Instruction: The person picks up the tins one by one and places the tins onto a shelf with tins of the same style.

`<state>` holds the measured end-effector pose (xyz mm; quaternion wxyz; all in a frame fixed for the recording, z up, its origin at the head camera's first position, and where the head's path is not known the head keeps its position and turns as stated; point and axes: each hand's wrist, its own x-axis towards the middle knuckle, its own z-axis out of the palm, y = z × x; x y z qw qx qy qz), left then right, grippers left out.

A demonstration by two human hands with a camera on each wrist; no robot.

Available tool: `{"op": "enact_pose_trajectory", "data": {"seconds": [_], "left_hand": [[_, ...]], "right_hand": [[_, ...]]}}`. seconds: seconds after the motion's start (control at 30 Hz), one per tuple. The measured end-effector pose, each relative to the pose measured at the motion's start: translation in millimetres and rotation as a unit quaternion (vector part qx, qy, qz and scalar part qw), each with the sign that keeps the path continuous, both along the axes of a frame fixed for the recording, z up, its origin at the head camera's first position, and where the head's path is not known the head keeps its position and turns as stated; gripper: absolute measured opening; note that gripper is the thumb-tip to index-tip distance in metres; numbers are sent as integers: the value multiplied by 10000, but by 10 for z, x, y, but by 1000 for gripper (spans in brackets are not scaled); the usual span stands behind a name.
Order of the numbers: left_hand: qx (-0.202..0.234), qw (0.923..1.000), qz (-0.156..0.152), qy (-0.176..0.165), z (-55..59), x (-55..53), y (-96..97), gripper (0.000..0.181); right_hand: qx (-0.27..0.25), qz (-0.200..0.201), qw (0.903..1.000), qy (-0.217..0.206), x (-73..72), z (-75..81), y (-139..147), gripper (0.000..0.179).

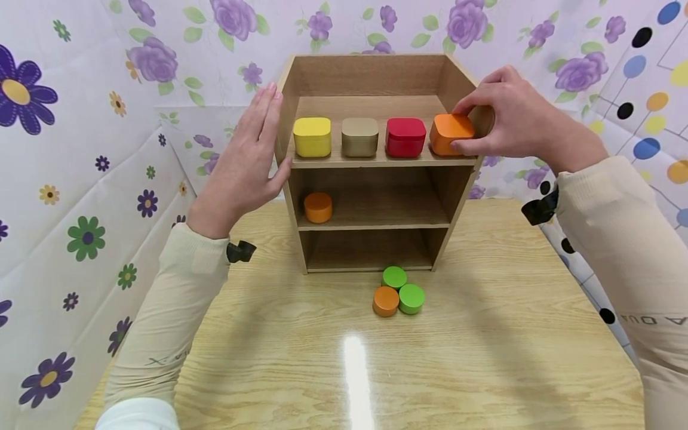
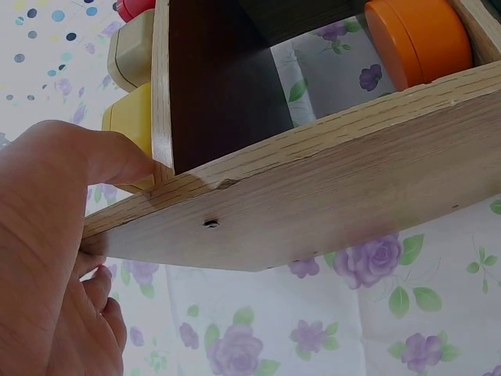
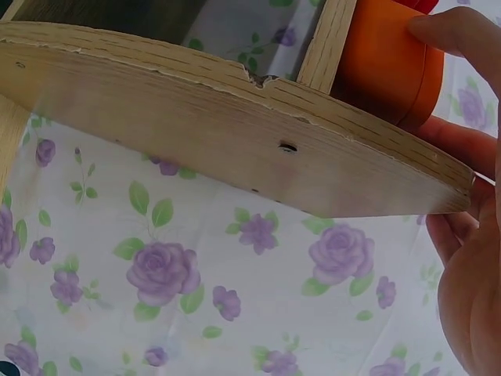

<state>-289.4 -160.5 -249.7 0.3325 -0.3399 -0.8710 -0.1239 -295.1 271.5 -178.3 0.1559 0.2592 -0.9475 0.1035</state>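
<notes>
My right hand [image 1: 510,116] pinches an orange rounded-square box [image 1: 450,135] at the right end of the wooden shelf unit's top shelf [image 1: 367,104]. Its thumb lies on the front and a finger reaches over the back edge. My left hand [image 1: 243,156] rests against the unit's left side panel [image 2: 313,188], fingers straight, with the thumb at the front edge near a yellow box [image 1: 312,137]. Between the yellow and orange boxes stand a beige box [image 1: 359,138] and a red box [image 1: 405,138], all in one row.
On the middle shelf, at the left, sits an orange round box [image 1: 318,207]. Two green round boxes [image 1: 411,298] and another orange round one [image 1: 386,301] cluster on the wooden table [image 1: 269,358] before the unit. Flowered cloth [image 1: 355,24] hangs close behind.
</notes>
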Motion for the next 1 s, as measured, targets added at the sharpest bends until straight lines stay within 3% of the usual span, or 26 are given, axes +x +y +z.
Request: {"op": "enact_pose_trajectory", "data": {"seconds": [0.27,0.47,0.7,1.0], "left_hand": [[-25,10000,6,-21,-4,11,-1,84],[-22,10000,7,-3,-1,14,3,84],[-14,10000,24,-15,-1,18,4,84],[-44,9999,79,-55,14,17,9,83]], "right_hand": [[163,-104,9998,-84,-8,7,-26,53],[-66,-18,10000,-46,20,26,-4,54],[-535,497,9939,823,157,69,25,53],[-959,1280,9713,1760,448,18,-19,66]]}}
